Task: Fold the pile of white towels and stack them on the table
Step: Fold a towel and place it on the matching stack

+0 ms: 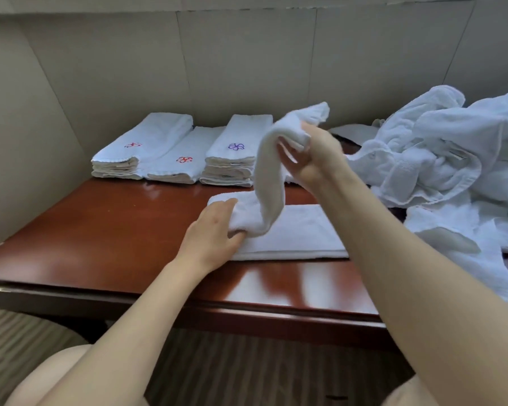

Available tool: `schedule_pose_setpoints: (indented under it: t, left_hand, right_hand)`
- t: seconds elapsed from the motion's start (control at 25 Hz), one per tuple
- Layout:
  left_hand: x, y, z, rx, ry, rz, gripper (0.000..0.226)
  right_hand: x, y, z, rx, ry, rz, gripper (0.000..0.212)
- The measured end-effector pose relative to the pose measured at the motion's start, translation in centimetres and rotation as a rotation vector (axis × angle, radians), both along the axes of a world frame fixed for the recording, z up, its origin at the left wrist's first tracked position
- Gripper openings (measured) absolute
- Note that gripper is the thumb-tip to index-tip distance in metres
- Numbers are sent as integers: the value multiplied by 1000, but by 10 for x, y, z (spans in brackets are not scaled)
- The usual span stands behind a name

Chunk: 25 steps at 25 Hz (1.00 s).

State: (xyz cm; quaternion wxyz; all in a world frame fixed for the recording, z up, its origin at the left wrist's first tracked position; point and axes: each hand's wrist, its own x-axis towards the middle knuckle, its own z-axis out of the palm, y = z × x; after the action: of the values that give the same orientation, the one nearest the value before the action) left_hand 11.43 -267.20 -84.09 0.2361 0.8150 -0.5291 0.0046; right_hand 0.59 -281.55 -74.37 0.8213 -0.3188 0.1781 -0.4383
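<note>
A white towel (294, 232) lies half folded on the red-brown table (106, 227). My left hand (214, 230) grips its left end against the table. My right hand (314, 153) holds the towel's other end lifted above the table, so the cloth arches up between the two hands. Three stacks of folded white towels stand along the back: a left stack (135, 148) and a middle stack (185, 159) with red flower marks, and a right stack (235, 150) with a purple one. A pile of unfolded white towels (440, 159) heaps at the right.
Beige wall panels close in the table at the back and left. The table's front edge (247, 312) runs across below my arms, with striped carpet under it. The unfolded pile spills over the table's right side.
</note>
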Motion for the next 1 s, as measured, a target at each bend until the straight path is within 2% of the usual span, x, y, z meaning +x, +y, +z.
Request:
schedule_pose_setpoints:
  t: [0.12, 0.28, 0.4, 0.52, 0.6, 0.68, 0.8, 0.92, 1.0]
  left_hand:
    - [17, 10, -3, -97, 216, 166, 69]
    - [44, 23, -5, -367, 778, 343, 67]
    - [56, 30, -9, -611, 1042, 369, 56]
    - [55, 35, -7, -781, 1068, 351, 74]
    - [50, 37, -5, -831, 1060, 369, 72]
    - [47, 37, -3, -837, 1030, 414, 71]
    - [52, 33, -10, -814, 972, 499, 92]
    - [54, 32, -13, -727, 941, 560, 84]
    - [52, 34, -12, -764, 1014, 576, 75]
  right_hand:
    - [62, 30, 27, -57, 54, 95, 14]
    - [132, 75, 53, -62, 44, 166, 24]
    - [167, 102, 50, -74, 92, 219, 29]
    - [188, 118, 37, -61, 130, 273, 34]
    - [194, 123, 30, -90, 156, 316, 26]
    - [197, 125, 28, -154, 222, 363, 21]
    - [201, 128, 28, -224, 286, 441, 19]
    - [202, 132, 31, -240, 277, 482, 18]
    - [200, 129, 31, -251, 271, 469, 20]
